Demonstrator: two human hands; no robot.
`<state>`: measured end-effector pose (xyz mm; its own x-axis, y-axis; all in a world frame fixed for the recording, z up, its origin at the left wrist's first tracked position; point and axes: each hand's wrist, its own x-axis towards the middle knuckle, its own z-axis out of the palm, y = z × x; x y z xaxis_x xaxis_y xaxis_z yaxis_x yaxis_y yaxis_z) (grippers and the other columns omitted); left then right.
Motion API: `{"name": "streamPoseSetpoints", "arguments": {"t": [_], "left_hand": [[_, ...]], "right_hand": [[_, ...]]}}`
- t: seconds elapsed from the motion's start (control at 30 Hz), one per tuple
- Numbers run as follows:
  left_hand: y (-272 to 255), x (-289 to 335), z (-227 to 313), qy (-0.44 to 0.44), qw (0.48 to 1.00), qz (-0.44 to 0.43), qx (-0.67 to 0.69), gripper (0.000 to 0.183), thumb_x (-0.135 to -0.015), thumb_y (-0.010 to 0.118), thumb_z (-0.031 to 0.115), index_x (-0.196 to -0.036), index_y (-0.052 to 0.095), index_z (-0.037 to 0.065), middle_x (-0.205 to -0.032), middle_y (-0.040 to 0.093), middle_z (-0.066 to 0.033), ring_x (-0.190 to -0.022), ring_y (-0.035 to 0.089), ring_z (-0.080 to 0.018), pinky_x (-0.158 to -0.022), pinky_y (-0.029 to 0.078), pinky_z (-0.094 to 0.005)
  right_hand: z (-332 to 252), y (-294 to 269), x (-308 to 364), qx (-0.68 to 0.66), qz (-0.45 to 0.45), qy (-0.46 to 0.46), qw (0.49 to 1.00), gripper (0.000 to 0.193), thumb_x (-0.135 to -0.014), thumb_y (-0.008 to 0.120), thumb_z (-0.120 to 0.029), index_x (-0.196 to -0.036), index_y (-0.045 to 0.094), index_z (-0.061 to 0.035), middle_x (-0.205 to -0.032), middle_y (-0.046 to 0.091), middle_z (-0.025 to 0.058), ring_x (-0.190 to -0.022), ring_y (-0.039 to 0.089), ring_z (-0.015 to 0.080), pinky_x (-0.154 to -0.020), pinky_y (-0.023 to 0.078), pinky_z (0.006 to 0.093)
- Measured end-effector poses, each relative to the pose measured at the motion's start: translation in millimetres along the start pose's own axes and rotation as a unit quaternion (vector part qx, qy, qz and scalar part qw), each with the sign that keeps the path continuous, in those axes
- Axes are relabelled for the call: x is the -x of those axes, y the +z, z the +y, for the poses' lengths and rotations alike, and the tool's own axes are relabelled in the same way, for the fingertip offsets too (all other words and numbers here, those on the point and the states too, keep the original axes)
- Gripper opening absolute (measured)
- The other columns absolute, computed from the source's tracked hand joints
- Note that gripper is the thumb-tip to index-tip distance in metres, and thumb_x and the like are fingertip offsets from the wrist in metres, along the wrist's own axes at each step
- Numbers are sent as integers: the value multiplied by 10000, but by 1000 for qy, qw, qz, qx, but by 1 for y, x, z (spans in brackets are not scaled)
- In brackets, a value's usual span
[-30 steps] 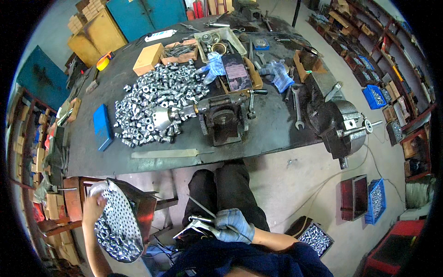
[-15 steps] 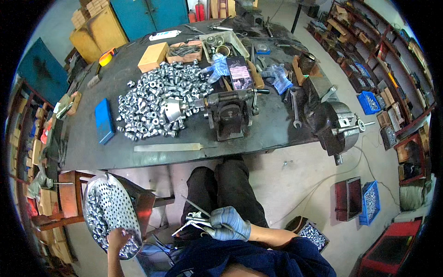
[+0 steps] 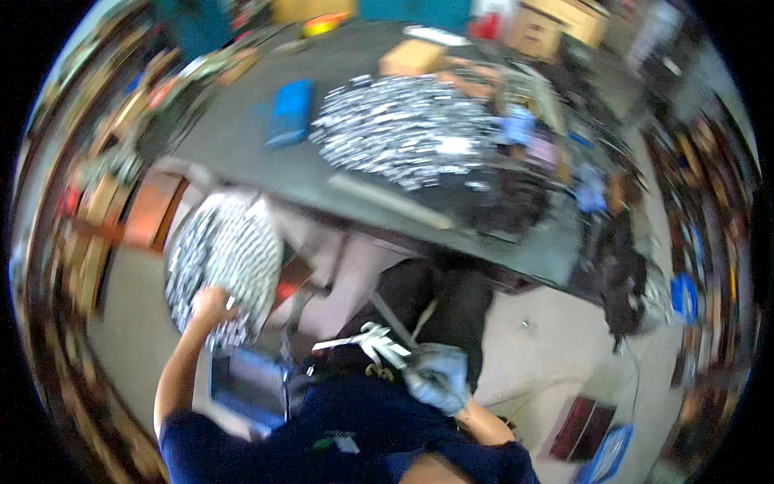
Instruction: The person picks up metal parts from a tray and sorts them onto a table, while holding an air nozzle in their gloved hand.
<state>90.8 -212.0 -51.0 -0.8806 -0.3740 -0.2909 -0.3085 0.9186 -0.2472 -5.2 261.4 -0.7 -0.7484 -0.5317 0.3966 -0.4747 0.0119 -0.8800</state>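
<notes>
My bare left hand (image 3: pixel 211 306) is over the near part of a round perforated metal basin (image 3: pixel 270 222), low at the left, among small shiny metal fittings (image 3: pixel 189 258). Its fingers look curled closed; blur hides what is in them. In front of my lap, my right hand (image 3: pixel 442 377), in a blue-grey glove, is closed round a slim grey rod (image 3: pixel 393 319) that points up and left. A shiny plier-like metal tool (image 3: pixel 375 343) sticks out leftward from the same hand; motion smears its shape.
A dark workbench (image 3: pixel 234 137) bears a big heap of metal fittings (image 3: pixel 395 129), a blue box (image 3: pixel 292 111), a flat file (image 3: pixel 391 202) and a dark clamping device (image 3: pixel 508 198). Below the basin stands a blue bin (image 3: pixel 250 383). Shelves line both sides.
The view has swung left, so the bench and basin sit farther right, and the picture is blurred. My left hand stays at the basin; my right still grips the rod and tool.
</notes>
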Motion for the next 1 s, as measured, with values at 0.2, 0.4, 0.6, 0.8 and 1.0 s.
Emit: {"name": "streamPoseSetpoints", "arguments": {"t": [0.2,0.4,0.6,0.8,1.0], "left_hand": [[-70,39,61,0,862,80,500,239,-698,643,150,-861,623,-24,-616,587,-84,-546,553,-148,-506,428,-292],[-76,63,129,181,610,-72,768,136,-804,564,12,-928,597,-35,-727,624,-83,-597,620,-130,-562,497,-247],[-78,46,180,152,350,-247,891,282,-830,540,146,-965,586,-98,-684,632,-172,-530,623,-246,-466,506,-326],[-71,39,200,133,295,-274,906,356,-877,499,267,-922,569,-79,-657,615,-208,-423,562,-278,-438,483,-347],[-73,26,214,97,349,-296,884,405,-913,484,320,-950,555,-78,-643,593,-225,-459,579,-302,-361,454,-327]], "right_hand": [[3,18,10,31,23,31,999,281,-833,631,-215,-610,548,-66,-590,610,86,-543,607,183,-512,464,279],[8,29,6,84,-35,30,995,211,-766,641,-164,-604,547,-67,-574,576,90,-512,571,209,-499,442,291],[5,29,-11,110,-25,-13,994,187,-670,705,-101,-610,529,-90,-552,506,87,-470,516,258,-463,415,315],[0,32,-33,117,-42,-10,992,305,-651,734,-151,-531,457,-112,-506,455,81,-454,500,258,-439,388,332],[8,24,-35,105,-23,-14,994,298,-642,743,-143,-543,463,-115,-506,457,87,-444,491,270,-427,385,338]]}}
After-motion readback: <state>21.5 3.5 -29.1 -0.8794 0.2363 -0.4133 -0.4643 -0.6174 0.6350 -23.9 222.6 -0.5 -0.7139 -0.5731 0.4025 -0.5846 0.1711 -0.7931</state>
